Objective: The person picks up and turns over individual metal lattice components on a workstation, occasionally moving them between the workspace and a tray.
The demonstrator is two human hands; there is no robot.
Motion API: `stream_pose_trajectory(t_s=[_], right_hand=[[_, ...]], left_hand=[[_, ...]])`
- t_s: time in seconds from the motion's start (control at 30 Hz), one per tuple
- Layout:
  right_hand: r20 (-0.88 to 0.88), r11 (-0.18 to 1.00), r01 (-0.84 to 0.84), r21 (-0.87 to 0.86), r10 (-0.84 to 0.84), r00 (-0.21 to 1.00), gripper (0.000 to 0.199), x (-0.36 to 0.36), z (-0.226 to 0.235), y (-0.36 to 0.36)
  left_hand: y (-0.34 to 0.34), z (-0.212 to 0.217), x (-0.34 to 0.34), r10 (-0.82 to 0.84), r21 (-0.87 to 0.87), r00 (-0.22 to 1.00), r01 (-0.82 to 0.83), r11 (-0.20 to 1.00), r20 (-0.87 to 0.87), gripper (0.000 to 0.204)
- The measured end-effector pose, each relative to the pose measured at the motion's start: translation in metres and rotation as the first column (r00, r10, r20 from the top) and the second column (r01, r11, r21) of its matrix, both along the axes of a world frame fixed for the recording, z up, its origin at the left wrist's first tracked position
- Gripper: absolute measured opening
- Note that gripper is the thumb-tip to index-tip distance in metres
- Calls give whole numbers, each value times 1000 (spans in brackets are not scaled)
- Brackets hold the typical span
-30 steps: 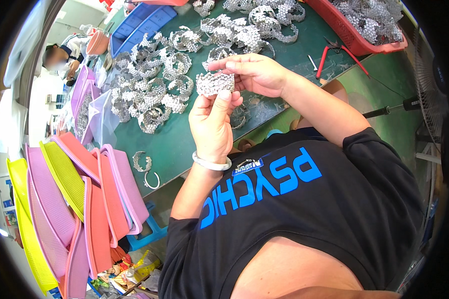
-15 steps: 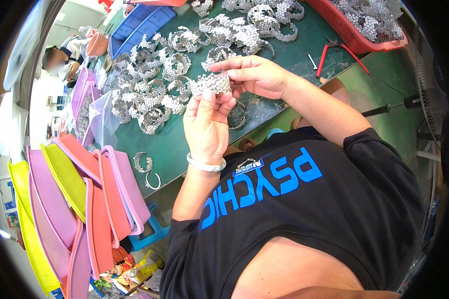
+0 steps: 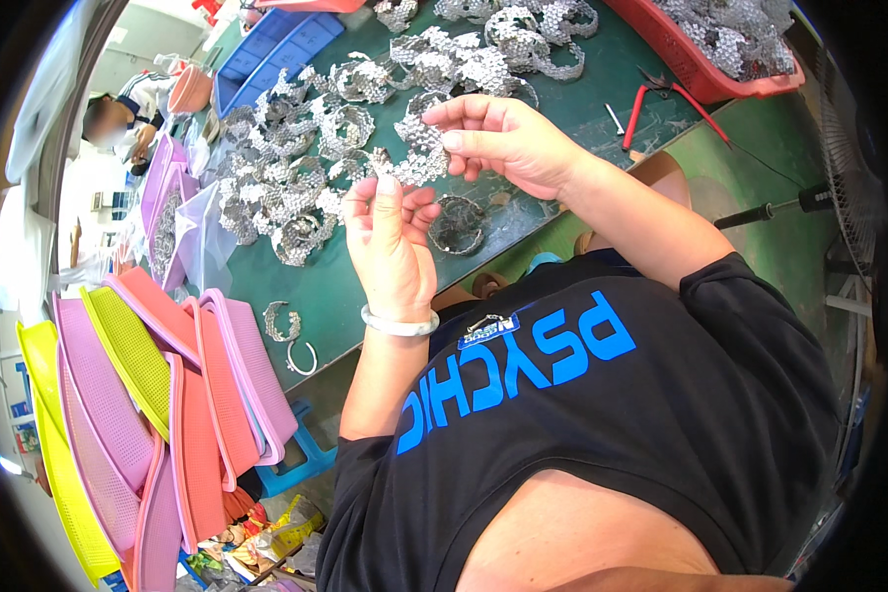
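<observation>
A silver, sparkly mesh band hangs in front of me above a green table. My left hand, with a pale bangle on its wrist, pinches the band's lower left end. Fingers of my right hand grip its upper right end. Many similar silver bands lie heaped on the table just beyond my hands. One curled band lies on the table under my hands.
Pink, purple and yellow mesh trays lean stacked at the left. A red bin of silver pieces sits at the far right, red-handled pliers beside it. Blue trays stand at the back. Another person sits far left.
My hands have shifted slightly apart and lower. The band is now stretched out between them instead of bunched up near my fingertips.
</observation>
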State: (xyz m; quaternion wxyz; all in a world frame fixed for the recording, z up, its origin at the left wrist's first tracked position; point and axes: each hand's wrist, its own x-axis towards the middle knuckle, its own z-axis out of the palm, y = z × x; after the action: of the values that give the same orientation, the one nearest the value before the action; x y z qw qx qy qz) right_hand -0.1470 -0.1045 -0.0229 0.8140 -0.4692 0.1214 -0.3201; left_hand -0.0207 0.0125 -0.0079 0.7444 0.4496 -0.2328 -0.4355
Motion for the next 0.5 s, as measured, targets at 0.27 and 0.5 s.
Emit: stream_pose_trajectory(t_s=[0.27,0.5], right_hand=[[-54,992,117,-45,-119,991,38,1,4,7],[-120,980,165,-113,-178,977,39,1,7,13]], left_hand=[[-4,-4,-2,116,-28,969,-113,993,219,20],[-6,-8,-7,123,-57,922,-110,992,366,27]])
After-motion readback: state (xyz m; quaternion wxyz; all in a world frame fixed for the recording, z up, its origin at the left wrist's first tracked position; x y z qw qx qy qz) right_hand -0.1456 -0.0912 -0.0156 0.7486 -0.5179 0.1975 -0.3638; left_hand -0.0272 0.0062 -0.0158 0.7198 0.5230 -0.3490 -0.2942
